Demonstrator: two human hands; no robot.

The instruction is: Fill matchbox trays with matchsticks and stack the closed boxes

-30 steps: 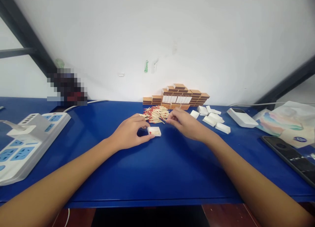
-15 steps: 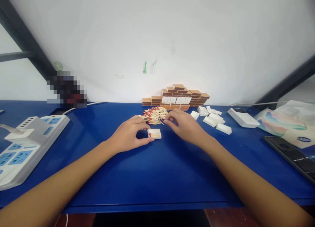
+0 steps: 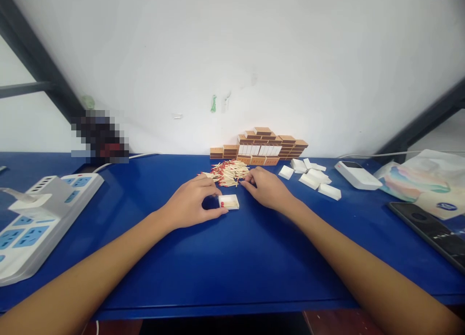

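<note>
A small white matchbox tray (image 3: pixel 229 201) with a few red-tipped matches in it lies on the blue table (image 3: pixel 225 262). My left hand (image 3: pixel 192 202) grips its left end between thumb and fingers. Just behind it lies a loose pile of matches (image 3: pixel 228 172). My right hand (image 3: pixel 267 187) rests at the pile's right edge, fingers pinched together at the matches; what they hold is too small to make out.
Brown matchbox sleeves (image 3: pixel 263 144) are stacked against the wall. Several empty white trays (image 3: pixel 312 176) lie to the right. A white device (image 3: pixel 356 174), a plastic bag (image 3: pixel 425 180) and a dark phone (image 3: pixel 428 228) sit far right. A power strip (image 3: pixel 36 218) lies left.
The view has tilted slightly, so everything sits a little lower in the picture. My right hand has drawn in closer to the pile's right edge. My left hand keeps hold of the tray.
</note>
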